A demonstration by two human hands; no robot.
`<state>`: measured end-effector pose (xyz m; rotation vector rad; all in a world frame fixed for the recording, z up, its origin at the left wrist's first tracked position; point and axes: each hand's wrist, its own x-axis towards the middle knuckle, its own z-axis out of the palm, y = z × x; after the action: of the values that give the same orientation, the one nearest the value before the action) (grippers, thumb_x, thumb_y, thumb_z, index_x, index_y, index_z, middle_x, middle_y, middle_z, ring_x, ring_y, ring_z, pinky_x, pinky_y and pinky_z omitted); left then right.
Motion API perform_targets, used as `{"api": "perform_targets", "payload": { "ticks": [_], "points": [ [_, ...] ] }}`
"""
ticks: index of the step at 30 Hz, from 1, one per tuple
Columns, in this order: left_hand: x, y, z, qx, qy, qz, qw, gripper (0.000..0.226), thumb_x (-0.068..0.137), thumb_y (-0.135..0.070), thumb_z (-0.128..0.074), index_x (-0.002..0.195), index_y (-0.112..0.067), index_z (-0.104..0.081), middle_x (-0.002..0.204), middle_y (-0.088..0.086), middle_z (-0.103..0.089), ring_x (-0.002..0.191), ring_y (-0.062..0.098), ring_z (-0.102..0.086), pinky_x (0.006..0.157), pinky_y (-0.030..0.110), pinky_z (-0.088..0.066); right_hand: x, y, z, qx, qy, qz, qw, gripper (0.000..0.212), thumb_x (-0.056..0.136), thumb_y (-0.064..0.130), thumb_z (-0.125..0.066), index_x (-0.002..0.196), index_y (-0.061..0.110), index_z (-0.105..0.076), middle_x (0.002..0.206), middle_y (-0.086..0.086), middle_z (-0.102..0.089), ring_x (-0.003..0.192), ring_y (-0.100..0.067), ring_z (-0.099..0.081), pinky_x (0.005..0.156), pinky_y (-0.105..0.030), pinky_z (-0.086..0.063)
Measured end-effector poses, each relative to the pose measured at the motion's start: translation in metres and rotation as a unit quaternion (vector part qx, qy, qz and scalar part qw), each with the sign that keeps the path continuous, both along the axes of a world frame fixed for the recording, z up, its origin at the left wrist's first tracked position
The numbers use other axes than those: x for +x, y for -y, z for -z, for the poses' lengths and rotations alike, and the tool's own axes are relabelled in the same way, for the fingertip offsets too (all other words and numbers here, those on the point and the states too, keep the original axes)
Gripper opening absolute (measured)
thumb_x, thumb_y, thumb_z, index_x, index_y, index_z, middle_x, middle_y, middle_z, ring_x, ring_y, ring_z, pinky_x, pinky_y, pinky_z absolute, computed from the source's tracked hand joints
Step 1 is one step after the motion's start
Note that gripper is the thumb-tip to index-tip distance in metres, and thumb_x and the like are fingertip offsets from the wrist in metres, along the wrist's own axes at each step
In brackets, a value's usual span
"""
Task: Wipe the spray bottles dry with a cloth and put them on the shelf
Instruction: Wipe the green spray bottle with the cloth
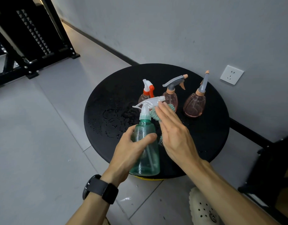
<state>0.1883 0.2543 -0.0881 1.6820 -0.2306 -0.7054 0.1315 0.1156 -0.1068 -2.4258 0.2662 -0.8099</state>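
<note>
Left hand grips the translucent green plastic spray bottle with white trigger head round its body, held tilted above the near edge of the round black tabletop. Right hand, fingers straight and together, presses a pale green nubby cloth against the bottle's neck, just under the trigger. Judging: mid-wipe on the first bottle. Three pinkish clear spray bottles stand toward the far edge: orange-and-white head, grey head, grey head nearest the right edge. Water beads sit left of centre. To do it well: rotate the bottle with the left hand, drag cloth neck-to-base, get under the trigger, don't set it back in the wet patch. Black shelf frame is well apart, far left.
</note>
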Motion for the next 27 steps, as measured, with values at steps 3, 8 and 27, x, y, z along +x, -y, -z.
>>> {"api": "perform_targets", "payload": {
  "ticks": [3, 8, 27],
  "points": [
    [0.005, -0.002, 0.000, -0.010, -0.001, -0.033, 0.999, 0.021, 0.081, -0.037, -0.078, 0.100, -0.032, -0.071, 0.090, -0.006, -0.077, 0.082, 0.015, -0.075, 0.082, 0.041, -0.060, -0.001, -0.006, 0.000, 0.005, -0.006, -0.014, 1.000, 0.043, 0.098, 0.002, -0.043, 0.140, 0.000, -0.045, 0.150, -0.007, -0.039, 0.143, -0.013, -0.027, 0.116, -0.020, -0.022],
    [0.009, -0.003, 0.001, 0.001, 0.016, -0.062, 0.998, 0.047, 0.077, -0.048, -0.075, 0.119, -0.036, -0.062, 0.103, -0.013, -0.073, 0.091, 0.007, -0.072, 0.082, 0.030, -0.056, -0.004, -0.014, -0.004, 0.007, 0.012, -0.022, 1.000, 0.043, 0.096, -0.001, -0.045, 0.139, 0.000, -0.046, 0.149, -0.007, -0.041, 0.143, -0.012, -0.028, 0.115, -0.019, -0.023],
    [0.001, 0.002, -0.002, -0.012, -0.110, 0.119, 0.987, 0.042, 0.073, -0.032, -0.063, 0.111, -0.017, -0.055, 0.084, 0.002, -0.073, 0.075, 0.017, -0.072, 0.069, 0.039, -0.059, -0.003, -0.013, -0.032, 0.078, 0.081, -0.022, 0.993, 0.041, 0.099, 0.007, -0.042, 0.139, -0.001, -0.045, 0.149, -0.009, -0.041, 0.142, -0.014, -0.031, 0.116, -0.025, -0.026]
  ]
}}
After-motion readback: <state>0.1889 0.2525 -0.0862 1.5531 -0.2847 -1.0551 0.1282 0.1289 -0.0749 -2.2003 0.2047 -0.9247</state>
